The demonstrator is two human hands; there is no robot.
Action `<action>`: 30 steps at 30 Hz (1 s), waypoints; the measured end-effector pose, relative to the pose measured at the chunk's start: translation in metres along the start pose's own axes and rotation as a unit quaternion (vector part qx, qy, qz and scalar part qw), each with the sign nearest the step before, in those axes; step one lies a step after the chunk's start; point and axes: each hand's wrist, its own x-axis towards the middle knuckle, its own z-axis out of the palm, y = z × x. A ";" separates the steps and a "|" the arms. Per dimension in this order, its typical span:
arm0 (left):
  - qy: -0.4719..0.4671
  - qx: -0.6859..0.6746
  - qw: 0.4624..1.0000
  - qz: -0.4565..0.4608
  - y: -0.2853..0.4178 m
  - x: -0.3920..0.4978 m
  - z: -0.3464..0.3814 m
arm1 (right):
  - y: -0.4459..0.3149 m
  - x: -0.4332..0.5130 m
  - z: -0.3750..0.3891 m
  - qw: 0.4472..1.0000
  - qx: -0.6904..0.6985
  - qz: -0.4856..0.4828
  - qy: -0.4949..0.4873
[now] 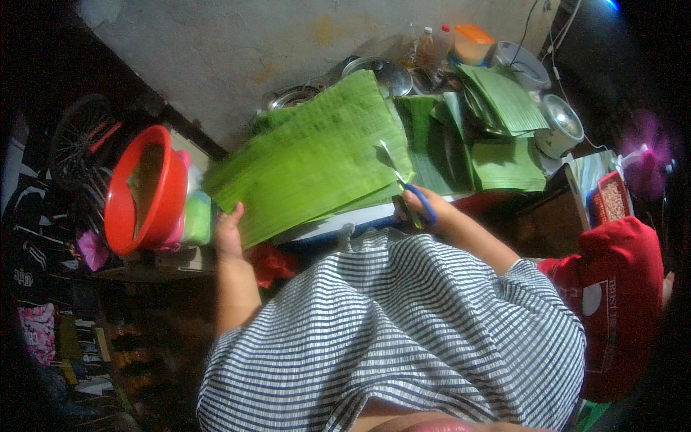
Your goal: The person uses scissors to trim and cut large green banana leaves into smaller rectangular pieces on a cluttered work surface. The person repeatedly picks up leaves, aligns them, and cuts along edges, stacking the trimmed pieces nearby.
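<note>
My left hand (229,232) grips the lower left edge of a large banana leaf piece (313,156), thumb on top. The leaf slants up and away in front of me, its left part blurred. In my right hand (417,202) is a pair of scissors (424,204) with blue handles. Their blades point away from me at the leaf's right end; one lies over the leaf's face. To the right are more dark green leaf pieces (426,146), a fanned stack of trimmed leaves (505,100) and a neat flat stack (507,167).
On the left stands a red plastic basin (175,200) beside a light green container (197,218). Behind the leaves are a metal lid (397,78), bottles (425,46) and an orange-lidded tub (472,46). A person in a red shirt (610,318) is close at right, near a red basket (612,200).
</note>
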 end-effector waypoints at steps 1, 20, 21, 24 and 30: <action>-0.011 -0.006 1.000 0.005 0.002 -0.004 0.006 | 0.004 0.002 -0.004 1.000 0.003 -0.006 -0.009; -0.040 0.029 0.999 0.016 0.013 -0.011 0.019 | 0.024 0.010 -0.015 0.994 -0.054 0.026 0.087; -0.037 0.060 0.997 0.019 0.016 -0.012 0.020 | 0.022 0.009 -0.012 0.995 -0.050 0.017 0.090; -0.032 0.137 0.990 0.032 0.022 -0.018 0.022 | 0.008 0.002 0.003 0.993 -0.038 -0.007 0.113; -0.064 0.115 0.991 0.032 0.017 -0.015 0.020 | 0.002 -0.001 0.003 0.989 -0.075 0.002 0.129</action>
